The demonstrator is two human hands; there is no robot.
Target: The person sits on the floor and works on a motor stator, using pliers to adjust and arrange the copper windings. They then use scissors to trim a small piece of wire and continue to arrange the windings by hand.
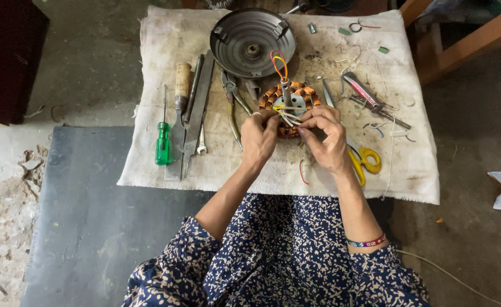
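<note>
Hands at the cloth's (148, 165) centre: left hand (259, 139) and right hand (325, 133) both pinch white wires (289, 117) of the copper-wound stator (289, 99).

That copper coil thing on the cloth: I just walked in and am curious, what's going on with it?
A person seated at a cloth-covered board has both hands on a round copper-wound coil ring. The left hand steadies its near edge, and the right hand pinches pale wire leads between its fingers. A grey metal cover lies behind it, yellow-handled scissors to the right, and a green screwdriver to the left.
</note>
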